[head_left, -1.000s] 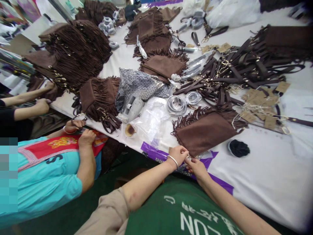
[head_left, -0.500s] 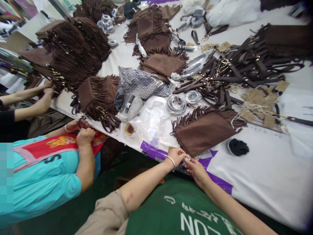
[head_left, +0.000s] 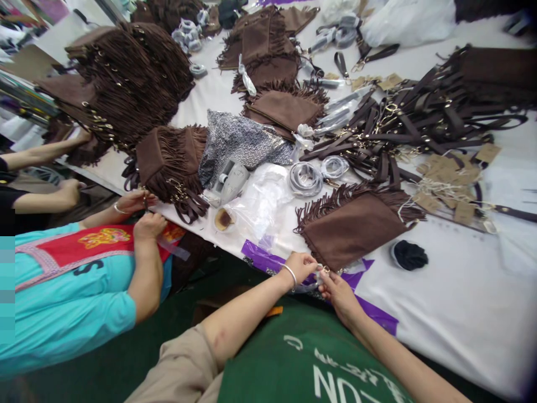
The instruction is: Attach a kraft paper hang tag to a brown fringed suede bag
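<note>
At the table's front edge, my left hand (head_left: pixel 301 268) and my right hand (head_left: pixel 339 292) meet with fingertips pinched. Between them is a small gold-coloured metal clasp (head_left: pixel 324 270), partly covered by the fingers. Greyish clear plastic (head_left: pixel 308 287) hangs below my left hand; what it wraps is hard to make out. Just beyond my fingers lies a flat brown fringed pouch (head_left: pixel 356 226), its fringe pointing away from me and a white tag string at its right end.
A black cloth bundle (head_left: pixel 409 255) sits right of the pouch. Beyond are coiled wrapped straps (head_left: pixel 305 179), brown wrist straps (head_left: pixel 403 126), paper tags (head_left: pixel 451 176) and a grey tape dispenser (head_left: pixel 230 182). Fringed bags (head_left: pixel 126 84) are piled at left, where two co-workers' hands (head_left: pixel 149 224) work.
My hands stay together at nearly the same spot, and the clasp's ring shows more clearly between them. At left, the co-workers' hands have shifted, and a clear strip now hangs by the nearer one.
</note>
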Action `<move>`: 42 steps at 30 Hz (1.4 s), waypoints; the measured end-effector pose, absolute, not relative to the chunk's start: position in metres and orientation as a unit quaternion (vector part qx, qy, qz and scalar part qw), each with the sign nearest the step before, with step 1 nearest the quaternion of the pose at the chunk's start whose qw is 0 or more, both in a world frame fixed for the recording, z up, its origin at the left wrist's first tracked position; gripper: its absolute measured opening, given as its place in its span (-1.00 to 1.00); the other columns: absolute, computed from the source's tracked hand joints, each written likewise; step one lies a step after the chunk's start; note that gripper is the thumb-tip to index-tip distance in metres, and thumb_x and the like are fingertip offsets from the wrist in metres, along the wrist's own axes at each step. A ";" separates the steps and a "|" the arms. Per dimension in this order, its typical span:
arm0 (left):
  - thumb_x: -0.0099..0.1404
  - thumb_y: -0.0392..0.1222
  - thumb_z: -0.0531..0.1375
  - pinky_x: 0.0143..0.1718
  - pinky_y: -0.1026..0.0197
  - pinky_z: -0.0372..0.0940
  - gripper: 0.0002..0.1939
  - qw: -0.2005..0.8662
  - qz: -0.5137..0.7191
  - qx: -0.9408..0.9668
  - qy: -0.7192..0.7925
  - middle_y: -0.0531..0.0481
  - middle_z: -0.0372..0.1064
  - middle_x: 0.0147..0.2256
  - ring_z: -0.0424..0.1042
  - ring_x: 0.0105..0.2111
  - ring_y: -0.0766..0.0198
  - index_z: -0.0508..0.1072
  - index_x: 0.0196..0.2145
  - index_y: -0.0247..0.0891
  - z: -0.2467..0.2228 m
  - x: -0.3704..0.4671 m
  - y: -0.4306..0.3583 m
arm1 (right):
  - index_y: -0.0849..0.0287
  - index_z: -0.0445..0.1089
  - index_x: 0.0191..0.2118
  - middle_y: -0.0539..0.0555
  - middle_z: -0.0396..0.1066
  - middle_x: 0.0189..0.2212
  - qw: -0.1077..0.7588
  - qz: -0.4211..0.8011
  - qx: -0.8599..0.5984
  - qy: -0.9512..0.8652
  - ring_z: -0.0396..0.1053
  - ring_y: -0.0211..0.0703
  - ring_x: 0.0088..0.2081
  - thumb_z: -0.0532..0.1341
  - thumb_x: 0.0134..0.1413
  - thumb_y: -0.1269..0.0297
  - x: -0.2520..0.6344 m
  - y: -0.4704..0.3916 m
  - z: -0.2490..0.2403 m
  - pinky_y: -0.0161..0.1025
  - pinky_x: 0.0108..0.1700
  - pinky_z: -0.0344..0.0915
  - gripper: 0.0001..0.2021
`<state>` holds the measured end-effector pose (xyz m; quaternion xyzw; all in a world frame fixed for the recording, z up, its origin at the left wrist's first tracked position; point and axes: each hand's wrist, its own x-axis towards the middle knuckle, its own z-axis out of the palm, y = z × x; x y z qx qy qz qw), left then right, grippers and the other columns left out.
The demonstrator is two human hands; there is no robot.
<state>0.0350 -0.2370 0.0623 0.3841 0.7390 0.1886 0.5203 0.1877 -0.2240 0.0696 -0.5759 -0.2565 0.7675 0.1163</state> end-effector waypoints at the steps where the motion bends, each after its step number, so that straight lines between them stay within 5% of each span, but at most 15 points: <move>1: 0.18 -0.15 0.17 -0.37 0.30 0.29 -0.77 0.532 0.192 0.374 0.735 0.00 0.45 -0.46 0.36 -0.46 0.32 0.55 -0.30 -0.33 0.060 0.035 -0.238 | 0.15 0.35 -0.15 -0.04 0.39 -0.44 0.117 0.772 -0.570 -0.256 0.26 -0.40 -0.54 0.35 -0.13 0.07 0.189 -0.224 0.072 -0.49 -0.58 0.20 -0.58; 9: 0.21 -0.17 0.19 -0.41 0.37 0.30 -0.75 0.580 0.199 0.339 0.713 -0.04 0.49 -0.40 0.38 -0.46 0.38 0.53 -0.26 -0.42 0.050 0.041 -0.241 | 0.09 0.27 -0.11 -0.09 0.36 -0.39 0.114 0.807 -0.524 -0.248 0.20 -0.43 -0.51 0.34 -0.10 0.09 0.196 -0.223 0.081 -0.50 -0.53 0.18 -0.57; 20: 0.20 -0.11 0.14 -0.19 0.22 0.29 -0.82 0.457 0.125 0.499 0.725 0.01 0.47 -0.39 0.42 -0.35 0.24 0.51 -0.33 -0.20 0.090 0.041 -0.229 | 0.10 0.19 -0.02 -0.12 0.32 -0.54 0.093 0.782 -0.539 -0.298 0.21 -0.39 -0.57 0.29 -0.04 0.08 0.197 -0.221 0.078 -0.45 -0.54 0.16 -0.52; 42: 0.27 -0.13 0.04 -0.18 0.14 0.35 -0.80 0.385 -0.020 0.613 0.689 -0.05 0.46 -0.27 0.46 -0.25 0.15 0.40 -0.25 -0.23 0.105 0.049 -0.220 | 0.17 0.22 -0.06 -0.08 0.35 -0.65 0.054 0.736 -0.581 -0.342 0.29 -0.27 -0.59 0.24 -0.03 0.11 0.195 -0.214 0.073 -0.37 -0.56 0.19 -0.58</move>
